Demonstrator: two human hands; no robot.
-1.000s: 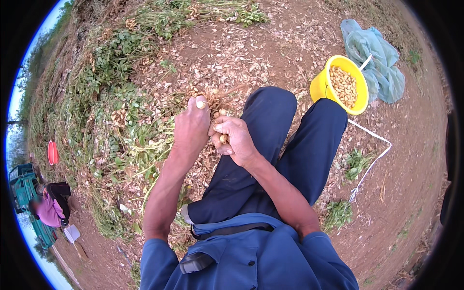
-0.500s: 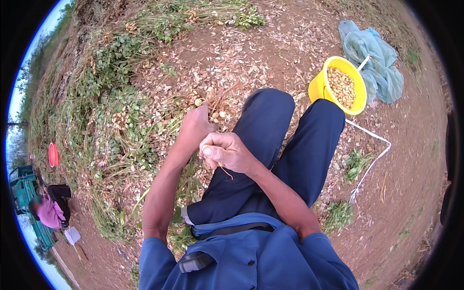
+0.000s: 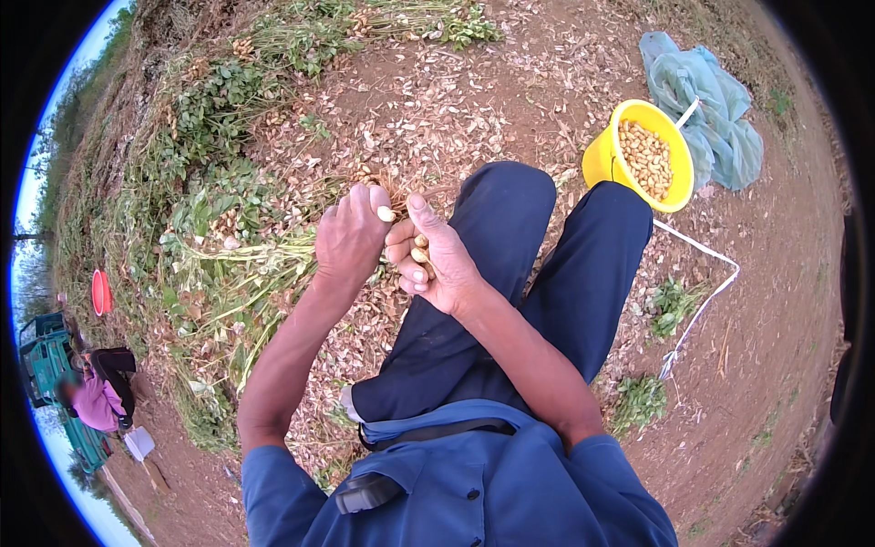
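My left hand (image 3: 352, 233) is closed around a peanut plant (image 3: 273, 255), whose stems trail out to the left of the fist. A pale pod (image 3: 386, 214) shows at the thumb side of that fist, with thin brown roots beyond it. Close beside it on the right, my right hand (image 3: 445, 264) curls its fingers round a few peanuts (image 3: 419, 255). Its thumb is raised toward the pod, and the fingertips almost meet the left hand. Whether the thumb touches the pod I cannot tell.
A yellow bucket (image 3: 597, 164) holding picked peanuts stands beyond my right knee, with a bluish plastic sack (image 3: 706, 87) behind it. Peanut plants (image 3: 219, 109) lie in a heap on the left. Farther left are a red basin (image 3: 101, 292), a seated person (image 3: 96, 401) and a green vehicle (image 3: 46, 360).
The right hand has opened from its fist a little and moved up beside the left, showing peanuts in its fingers. My left hand has turned, and the plant's stems now swing out leftward.
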